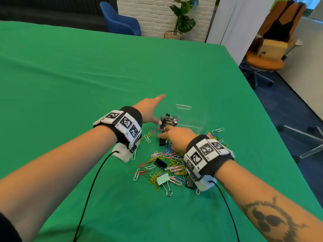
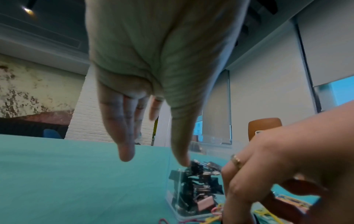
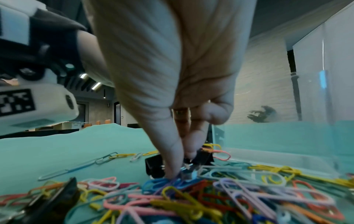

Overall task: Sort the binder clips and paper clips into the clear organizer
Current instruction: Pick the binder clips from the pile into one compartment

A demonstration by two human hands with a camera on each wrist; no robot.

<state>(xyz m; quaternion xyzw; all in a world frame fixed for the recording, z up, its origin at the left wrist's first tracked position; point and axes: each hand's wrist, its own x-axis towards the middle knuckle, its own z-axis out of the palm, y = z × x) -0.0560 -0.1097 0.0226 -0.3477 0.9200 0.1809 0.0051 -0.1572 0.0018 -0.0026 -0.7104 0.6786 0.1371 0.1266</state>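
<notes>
The clear organizer (image 1: 190,119) stands on the green cloth, with black binder clips (image 1: 168,121) heaped in its left compartment. My left hand (image 1: 158,110) lies open against its left side, fingers straight, the thumb touching the near corner (image 2: 179,171). My right hand (image 1: 165,137) reaches down just in front of the organizer and pinches a black binder clip (image 3: 155,166) between thumb and fingers (image 3: 172,160). The clip still sits on the cloth. Coloured paper clips (image 1: 162,168) lie in a loose pile under my right wrist.
A mint binder clip (image 1: 163,179) and another black binder clip (image 1: 160,162) lie in the pile. More paper clips (image 1: 215,135) are strewn to the organizer's right. The table edge (image 1: 262,110) runs along the right, with office chairs beyond.
</notes>
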